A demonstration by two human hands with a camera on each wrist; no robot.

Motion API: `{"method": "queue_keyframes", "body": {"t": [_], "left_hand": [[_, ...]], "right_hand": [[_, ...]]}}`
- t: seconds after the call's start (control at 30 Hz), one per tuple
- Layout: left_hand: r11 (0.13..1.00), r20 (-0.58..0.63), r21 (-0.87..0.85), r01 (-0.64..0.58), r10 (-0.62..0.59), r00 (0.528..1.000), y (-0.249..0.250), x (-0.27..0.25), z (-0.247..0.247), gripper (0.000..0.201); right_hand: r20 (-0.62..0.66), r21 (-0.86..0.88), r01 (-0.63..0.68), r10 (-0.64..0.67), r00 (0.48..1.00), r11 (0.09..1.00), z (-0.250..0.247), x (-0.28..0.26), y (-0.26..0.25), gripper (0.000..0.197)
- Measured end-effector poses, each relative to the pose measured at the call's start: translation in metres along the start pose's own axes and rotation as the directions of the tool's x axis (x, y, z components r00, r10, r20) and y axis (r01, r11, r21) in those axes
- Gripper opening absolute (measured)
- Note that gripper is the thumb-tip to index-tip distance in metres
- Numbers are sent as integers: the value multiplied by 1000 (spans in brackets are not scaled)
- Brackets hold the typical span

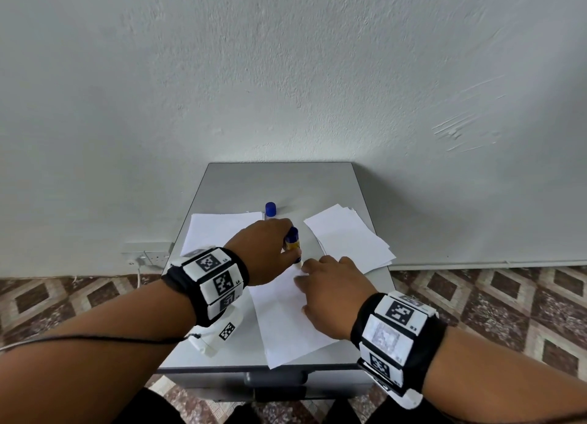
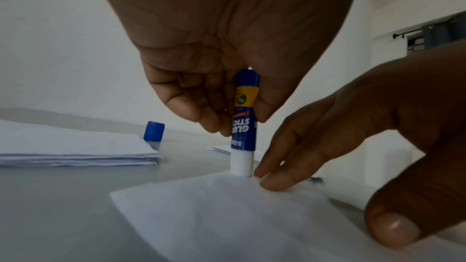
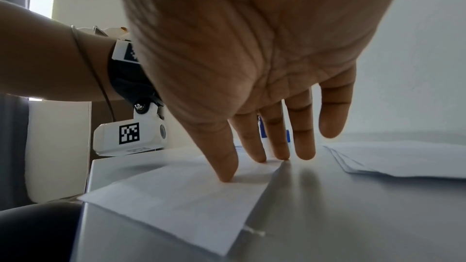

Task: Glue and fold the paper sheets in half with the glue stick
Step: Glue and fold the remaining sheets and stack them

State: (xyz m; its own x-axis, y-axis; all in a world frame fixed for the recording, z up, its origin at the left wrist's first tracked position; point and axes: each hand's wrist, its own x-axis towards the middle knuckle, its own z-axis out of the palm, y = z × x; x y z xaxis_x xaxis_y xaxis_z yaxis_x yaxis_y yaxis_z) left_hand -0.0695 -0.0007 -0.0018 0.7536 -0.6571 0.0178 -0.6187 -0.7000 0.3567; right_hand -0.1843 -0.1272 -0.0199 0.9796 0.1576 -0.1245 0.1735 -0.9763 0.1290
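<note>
Here the left hand is pinching the upright blue-and-yellow glue stick onto the thin, floppy white paper sheet on the grey cabinet top, while the right hand's straight fingers are wisely pinning it flat near the tip.

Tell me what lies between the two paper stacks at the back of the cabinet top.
In the head view, the blue cap and the left hand gripping the glue stick sit between the left stack and right stack.

sheet front-centre on cabinet; stacks left, right; cap behind
</note>
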Motion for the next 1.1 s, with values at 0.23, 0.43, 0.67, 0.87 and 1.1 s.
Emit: {"method": "queue_keyframes", "body": {"t": [0.23, 0.43, 0.67, 0.87, 1.1], "left_hand": [[996, 69, 89, -10, 4, 998, -21, -19, -21, 16], [998, 89, 59, 25, -31, 996, -45, -43, -35, 9], [964, -81, -122, 236, -247, 966, -54, -47, -62, 13], [957, -74, -177, 228, -244, 967, -43, -48, -62, 12], [969, -45, -143, 201, -209, 977, -18, -32, -42, 21]], "right_hand": [[25, -24, -10, 11, 1000, 1000, -1, 3, -1, 31], [16, -39, 41, -40, 999, 998, 3, 2, 0, 35], [29, -125, 2, 1, 1000, 992, 1, -7, -6, 20], [16, -61, -92, 93, 996, 994, -11, -13, -13, 37], [117, 35, 37, -41, 992, 999, -14, 7, -4, 43]]}}
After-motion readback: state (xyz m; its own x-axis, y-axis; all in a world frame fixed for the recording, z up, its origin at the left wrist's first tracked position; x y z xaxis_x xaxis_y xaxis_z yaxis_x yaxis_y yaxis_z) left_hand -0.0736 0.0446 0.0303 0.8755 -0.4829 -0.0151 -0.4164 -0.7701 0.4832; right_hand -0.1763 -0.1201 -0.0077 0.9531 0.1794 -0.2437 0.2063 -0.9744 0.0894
